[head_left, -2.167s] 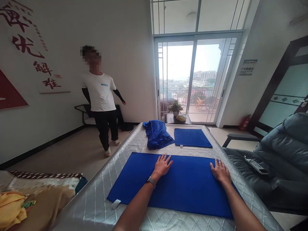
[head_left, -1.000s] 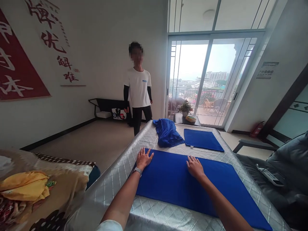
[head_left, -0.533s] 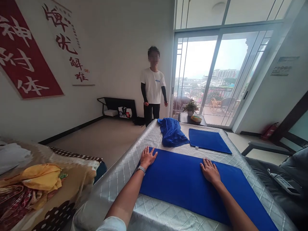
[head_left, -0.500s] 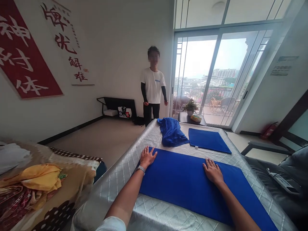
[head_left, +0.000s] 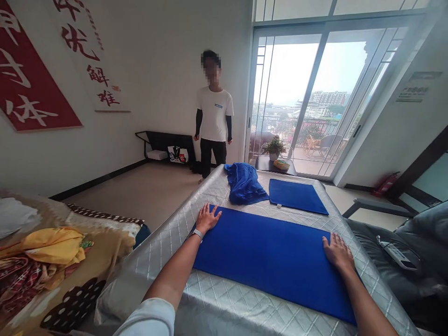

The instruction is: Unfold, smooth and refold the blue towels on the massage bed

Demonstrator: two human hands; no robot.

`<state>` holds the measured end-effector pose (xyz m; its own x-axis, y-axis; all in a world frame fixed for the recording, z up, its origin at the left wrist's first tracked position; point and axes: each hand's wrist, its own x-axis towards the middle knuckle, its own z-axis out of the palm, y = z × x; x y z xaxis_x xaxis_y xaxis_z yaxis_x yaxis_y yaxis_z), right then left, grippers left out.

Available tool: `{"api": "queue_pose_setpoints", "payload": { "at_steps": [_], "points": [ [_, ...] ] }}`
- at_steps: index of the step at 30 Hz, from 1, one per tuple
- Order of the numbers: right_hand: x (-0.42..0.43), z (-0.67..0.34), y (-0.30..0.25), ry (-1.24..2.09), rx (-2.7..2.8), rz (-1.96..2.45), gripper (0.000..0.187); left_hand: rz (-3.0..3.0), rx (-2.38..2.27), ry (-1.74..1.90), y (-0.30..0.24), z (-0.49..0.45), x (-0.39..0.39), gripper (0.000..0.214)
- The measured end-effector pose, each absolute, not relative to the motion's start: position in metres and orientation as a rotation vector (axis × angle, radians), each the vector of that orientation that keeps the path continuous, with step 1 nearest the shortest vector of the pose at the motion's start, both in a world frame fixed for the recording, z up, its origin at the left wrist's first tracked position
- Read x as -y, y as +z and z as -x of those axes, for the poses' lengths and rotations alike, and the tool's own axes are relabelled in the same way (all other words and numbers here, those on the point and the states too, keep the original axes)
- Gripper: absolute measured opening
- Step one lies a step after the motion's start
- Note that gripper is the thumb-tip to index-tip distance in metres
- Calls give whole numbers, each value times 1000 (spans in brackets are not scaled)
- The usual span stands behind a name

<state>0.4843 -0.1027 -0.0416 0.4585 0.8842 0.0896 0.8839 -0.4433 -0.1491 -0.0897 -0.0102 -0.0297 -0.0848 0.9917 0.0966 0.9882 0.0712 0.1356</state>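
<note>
A long blue cloth (head_left: 269, 252) lies flat and smooth across a table with a silver quilted cover (head_left: 231, 298). My left hand (head_left: 207, 219) rests on its far left corner, fingers spread. On the far right corner my right hand (head_left: 339, 252) lies flat, fingers out. Beyond the cloth, a smaller blue cloth (head_left: 297, 196) with a white tag lies flat. Left of that one is a crumpled blue cloth (head_left: 245, 184).
Fabrics, including a yellow cloth (head_left: 56, 245), are heaped at left. A dark sofa (head_left: 378, 238) with a power strip (head_left: 397, 254) stands at right. A person (head_left: 213, 112) stands past the table, near a side table with a potted plant (head_left: 275, 148).
My right hand has slid right along the long blue cloth to its far right corner. My left hand stays at the left corner. The view has shifted slightly.
</note>
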Motion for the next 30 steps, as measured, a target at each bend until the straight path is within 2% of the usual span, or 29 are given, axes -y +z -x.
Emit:
{"api": "queue_pose_setpoints", "payload": {
  "at_steps": [5, 9, 12, 17, 21, 25, 30],
  "points": [
    [106, -477, -36, 8, 1520, 2553, 78, -2094, -2257, 71, -12, 92, 8, 70],
    [108, -476, -34, 13, 1515, 2568, 77, -2112, -2294, 63, 9, 69, 7, 71],
    [108, -475, -33, 17, 1509, 2563, 76, -2246, -2223, 130, 15, 18, 17, 69],
    [107, -475, -36, -1, 1497, 2552, 75, -2552, -1804, 234, -2, -95, 51, 63],
    [106, -476, -39, -1, 1485, 2552, 75, -2615, -1537, 359, -18, -137, 64, 64],
    [105, -478, -42, 6, 1485, 2533, 77, -2550, -1604, 312, -24, -112, 57, 66],
    [106, -479, -42, -16, 1501, 2535, 78, -2378, -1909, 194, -19, -16, 34, 67]
  ]
}}
